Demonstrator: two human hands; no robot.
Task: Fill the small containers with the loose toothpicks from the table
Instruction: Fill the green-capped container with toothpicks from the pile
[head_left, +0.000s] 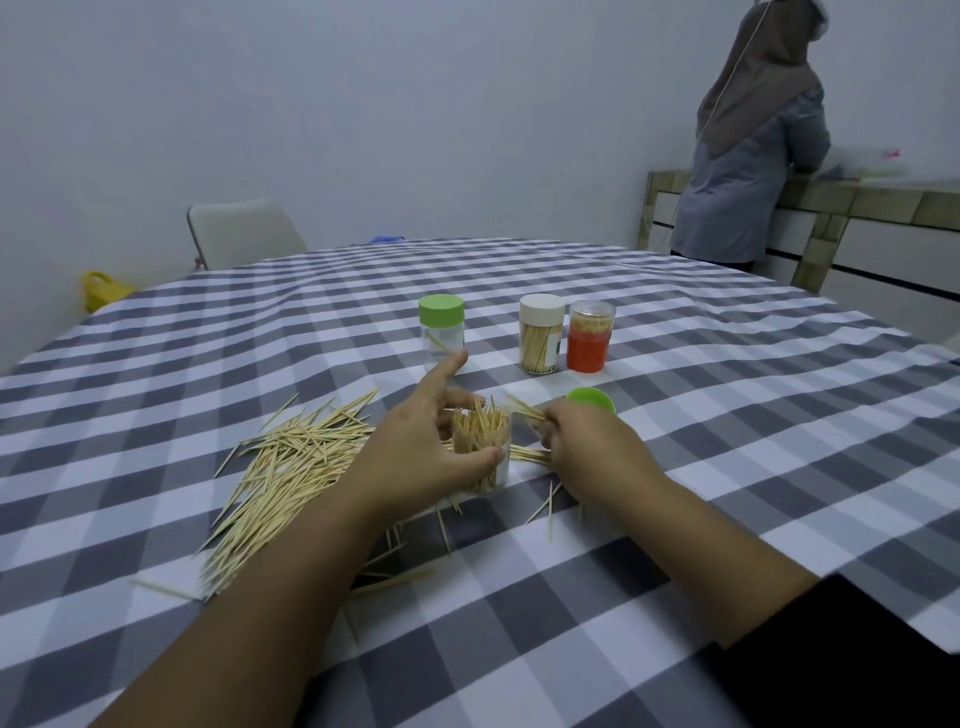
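Frame centre: left hand (415, 457) grips clear plastic toothpick-filled container (480, 452); right hand (587, 447) pinches thin wooden toothpicks (524, 410) just beside it.

The left hand (415, 452) covers the near side of the open jar (480, 452); the green lid (592, 401) peeks out behind the right hand (587, 447). At two o'clock, the standing person (753, 135) loses their head to the top edge.

No legible text or labels.
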